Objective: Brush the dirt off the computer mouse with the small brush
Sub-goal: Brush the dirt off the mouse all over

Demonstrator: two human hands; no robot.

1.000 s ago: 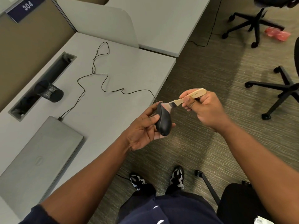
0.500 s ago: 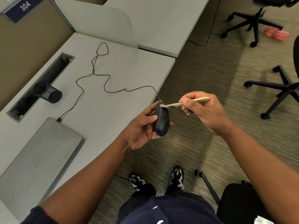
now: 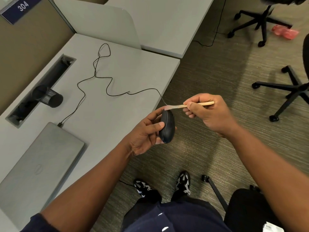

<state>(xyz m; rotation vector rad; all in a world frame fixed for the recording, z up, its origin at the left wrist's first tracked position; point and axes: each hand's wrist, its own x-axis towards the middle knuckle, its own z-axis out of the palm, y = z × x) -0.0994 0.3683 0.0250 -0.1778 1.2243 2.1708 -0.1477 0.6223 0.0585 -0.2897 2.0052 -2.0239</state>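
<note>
My left hand (image 3: 144, 133) grips a black wired computer mouse (image 3: 167, 127), held on its side in the air just off the desk's right edge. My right hand (image 3: 208, 113) pinches the wooden handle of a small brush (image 3: 192, 105). The brush lies nearly level, and its pale bristle tip touches the mouse's top end, where the cable leaves it. The black mouse cable (image 3: 107, 84) snakes back across the desk.
A closed grey laptop (image 3: 36, 164) lies on the grey desk (image 3: 117, 114) at lower left, with a black mesh cup (image 3: 48, 97) by the cable slot. Office chair bases (image 3: 287, 91) stand on the carpet to the right. My shoes (image 3: 162, 183) are below.
The brush has swung from pointing down onto the mouse's side to lying level at its top end. My right hand shifted slightly up and turned. The mouse stayed almost still.
</note>
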